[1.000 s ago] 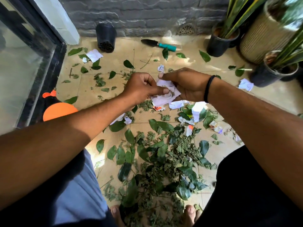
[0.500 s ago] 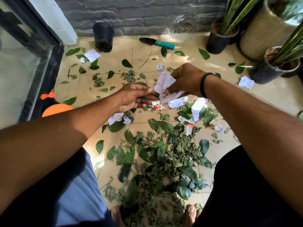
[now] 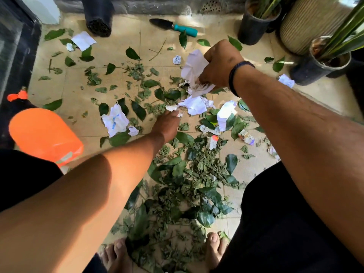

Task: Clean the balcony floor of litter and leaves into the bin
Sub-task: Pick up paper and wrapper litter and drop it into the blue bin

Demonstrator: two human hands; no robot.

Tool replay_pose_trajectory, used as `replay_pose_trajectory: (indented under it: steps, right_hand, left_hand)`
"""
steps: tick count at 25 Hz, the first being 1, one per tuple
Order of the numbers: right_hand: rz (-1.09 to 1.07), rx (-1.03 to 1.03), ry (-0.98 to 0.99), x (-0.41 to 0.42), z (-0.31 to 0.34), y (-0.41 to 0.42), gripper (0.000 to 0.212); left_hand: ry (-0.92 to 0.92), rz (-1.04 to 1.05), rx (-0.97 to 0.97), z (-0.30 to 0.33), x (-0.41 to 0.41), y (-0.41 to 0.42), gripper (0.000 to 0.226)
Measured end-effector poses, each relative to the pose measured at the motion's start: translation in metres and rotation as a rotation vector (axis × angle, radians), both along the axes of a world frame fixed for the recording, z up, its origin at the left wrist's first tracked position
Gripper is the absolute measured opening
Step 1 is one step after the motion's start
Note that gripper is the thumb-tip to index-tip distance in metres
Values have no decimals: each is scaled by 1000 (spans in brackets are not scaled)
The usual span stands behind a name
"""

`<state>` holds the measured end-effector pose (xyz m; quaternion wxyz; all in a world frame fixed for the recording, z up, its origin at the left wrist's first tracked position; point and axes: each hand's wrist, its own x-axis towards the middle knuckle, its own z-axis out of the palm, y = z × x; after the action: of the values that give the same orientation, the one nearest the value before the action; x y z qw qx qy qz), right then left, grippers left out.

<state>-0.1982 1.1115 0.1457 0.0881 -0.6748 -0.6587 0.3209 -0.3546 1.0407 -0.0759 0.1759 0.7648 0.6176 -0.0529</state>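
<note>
Now, left hand (image 3: 167, 123): reaching down, fingertips touching a small paper scrap (image 3: 179, 114); curl hidden, grip cannot tell.
Right hand (image 3: 218, 65): fingers curled round crumpled white paper (image 3: 192, 66), held above floor.
Next paper (image 3: 195, 105): just right of left hand, nearer it; long axis left-right.
Leaf pile (image 3: 193, 174): between 2 bare feet.
Bin: not identifiable.

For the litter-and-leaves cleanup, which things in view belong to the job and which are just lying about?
Job:
right hand gripping crumpled paper
left hand reaching to paper scraps
leaf pile
orange bin

Lying about:
trowel
tipped black pot
potted plants
</note>
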Motion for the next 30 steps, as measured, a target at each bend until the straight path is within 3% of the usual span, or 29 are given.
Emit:
replay_pose_trajectory:
  steps: [4, 8, 13, 15, 16, 17, 19, 21, 25, 30]
  right_hand:
    - [-12, -27, -17, 5, 0, -2, 45]
    - [9, -78, -45, 7, 4, -6, 24]
    - [51, -125, -82, 0, 3, -9, 21]
    - [70, -102, -126, -1, 3, -8, 33]
    - [79, -70, -154, 0, 0, -6, 25]
    - [84, -34, -177, 0, 1, -7, 13]
    - [67, 24, -229, 1, 0, -5, 34]
    - [34, 50, -261, 3, -3, -3, 40]
    - [61, 115, -374, 9, -4, -5, 21]
    - [-124, 130, -342, 16, 0, -11, 24]
  left_hand:
    - [-47, -1, 154, -2, -19, 5, 36]
    - [-325, 413, 287, 14, -27, 11, 23]
    - [-646, 724, 227, 32, -20, 12, 31]
    - [-778, 804, 129, 41, -22, 17, 37]
    - [-876, 827, 53, 47, -22, 21, 34]
    - [-980, 825, -30, 57, -21, 25, 29]
    - [-1163, 784, -154, 82, -13, 37, 20]
    - [-1268, 741, -203, 108, -3, 48, 16]
    - [-1169, 541, -177, 139, 2, 62, 10]
    - [-1125, 411, -216, 162, -1, 68, 7]
